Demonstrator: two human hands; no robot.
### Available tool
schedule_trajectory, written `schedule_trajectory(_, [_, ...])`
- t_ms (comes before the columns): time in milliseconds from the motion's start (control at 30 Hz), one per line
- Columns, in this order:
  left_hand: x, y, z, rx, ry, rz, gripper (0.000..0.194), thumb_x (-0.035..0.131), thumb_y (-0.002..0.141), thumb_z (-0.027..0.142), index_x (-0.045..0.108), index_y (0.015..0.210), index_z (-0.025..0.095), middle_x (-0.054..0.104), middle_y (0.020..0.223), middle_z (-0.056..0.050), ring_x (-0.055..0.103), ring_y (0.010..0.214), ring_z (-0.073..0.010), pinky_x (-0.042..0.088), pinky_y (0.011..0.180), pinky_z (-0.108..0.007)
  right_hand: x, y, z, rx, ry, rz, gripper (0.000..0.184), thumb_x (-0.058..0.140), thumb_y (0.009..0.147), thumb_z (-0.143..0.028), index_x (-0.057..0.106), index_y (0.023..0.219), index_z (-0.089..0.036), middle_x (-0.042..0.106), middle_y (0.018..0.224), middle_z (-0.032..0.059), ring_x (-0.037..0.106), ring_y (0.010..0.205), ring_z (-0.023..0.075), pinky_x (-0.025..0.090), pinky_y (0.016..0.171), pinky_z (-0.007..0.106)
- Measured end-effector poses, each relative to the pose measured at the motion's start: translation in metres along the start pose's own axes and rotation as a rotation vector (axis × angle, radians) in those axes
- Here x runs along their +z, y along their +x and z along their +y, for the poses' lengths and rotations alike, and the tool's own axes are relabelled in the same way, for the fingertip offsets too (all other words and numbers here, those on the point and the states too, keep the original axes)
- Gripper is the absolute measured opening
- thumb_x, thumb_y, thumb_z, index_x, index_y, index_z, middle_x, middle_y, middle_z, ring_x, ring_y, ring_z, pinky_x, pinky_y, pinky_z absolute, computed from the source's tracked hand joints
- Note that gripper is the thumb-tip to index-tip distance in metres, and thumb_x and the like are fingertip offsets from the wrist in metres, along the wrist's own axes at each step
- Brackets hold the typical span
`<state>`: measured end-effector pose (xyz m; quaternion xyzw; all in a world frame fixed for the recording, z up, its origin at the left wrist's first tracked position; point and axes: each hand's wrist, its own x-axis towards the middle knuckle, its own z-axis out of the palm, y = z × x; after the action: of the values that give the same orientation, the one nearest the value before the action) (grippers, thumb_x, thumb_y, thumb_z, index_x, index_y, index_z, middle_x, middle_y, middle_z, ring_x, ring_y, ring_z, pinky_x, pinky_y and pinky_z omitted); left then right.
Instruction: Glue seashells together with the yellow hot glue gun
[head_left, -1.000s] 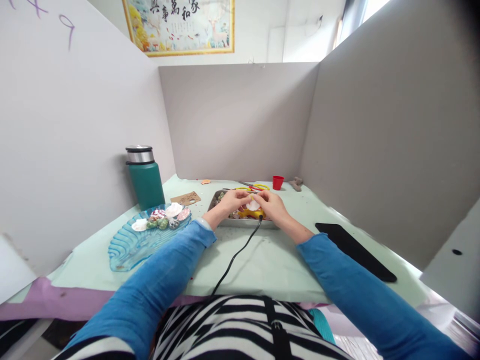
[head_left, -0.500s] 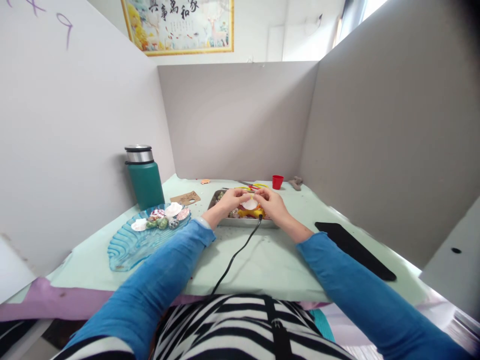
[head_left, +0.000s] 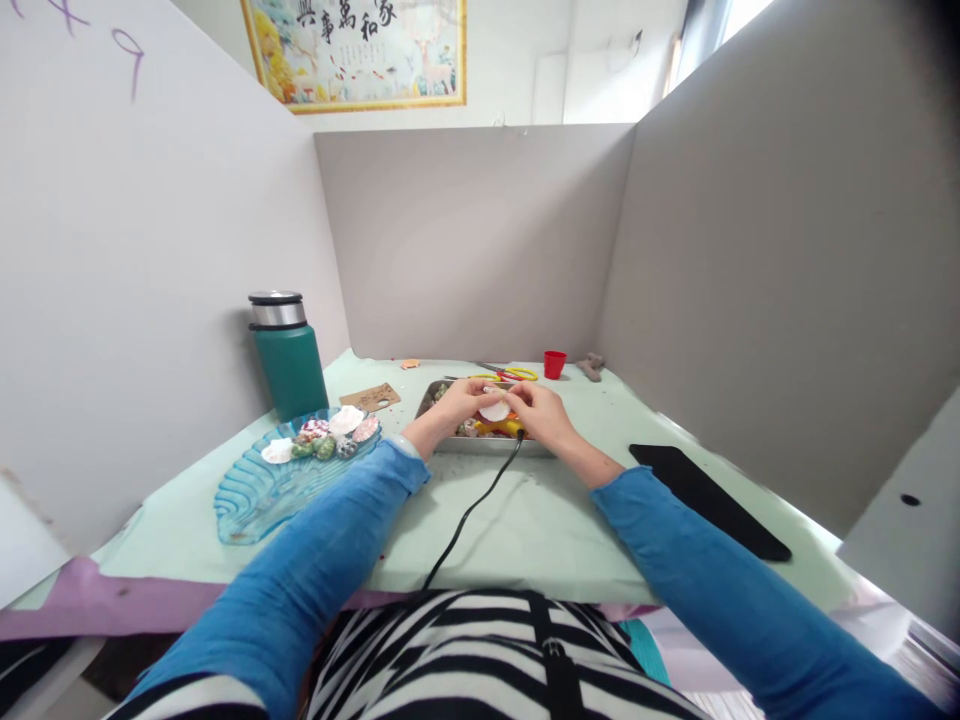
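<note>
1. I have the white shell [head_left: 494, 411] up between both hands, above the metal tray [head_left: 491, 446]; two-handed handling looks to be the step in hand.
2. My left hand [head_left: 459, 403] and right hand [head_left: 545, 414] have their fingers pinched narrow at its upper edge; I can't make out the exact contact.
3. Below it, the yellow tool [head_left: 511, 428] lies in the tray, its black cord [head_left: 469, 512] running across the bench [head_left: 570, 530].
4. I judge any next move calls for a light, level grip, clear of the cord.
</note>
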<state>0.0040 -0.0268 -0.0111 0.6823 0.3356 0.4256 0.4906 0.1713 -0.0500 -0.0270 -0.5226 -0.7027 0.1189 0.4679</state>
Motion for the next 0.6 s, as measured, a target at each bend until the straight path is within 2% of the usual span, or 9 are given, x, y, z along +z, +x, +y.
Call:
schedule_trajectory(200, [0.000,0.000,0.000,-0.009,-0.001,-0.024,0.038,0.078,0.065,0.040,0.068,0.086,0.010,0.065,0.076,-0.004,0.059,0.066,-0.0120,0.048,0.060,-0.024,0.000,-0.001,0.000,-0.004,0.008,0.018,0.023,0.053,0.082,-0.040,0.063,0.080,-0.020,0.069,0.073,0.0006,0.058,0.067,0.0156,0.038,0.061,0.026])
schedule_trajectory(600, [-0.004,0.006,-0.010,-0.011,0.072,0.010,0.036,0.075,0.067,0.043,0.068,0.082,0.012,0.062,0.070,-0.002,0.055,0.061,-0.0108,0.042,0.056,-0.022,0.003,0.000,0.004,-0.036,-0.076,0.009,0.024,0.053,0.084,-0.041,0.064,0.078,-0.021,0.068,0.074,0.0023,0.059,0.069,0.0173,0.039,0.063,0.027])
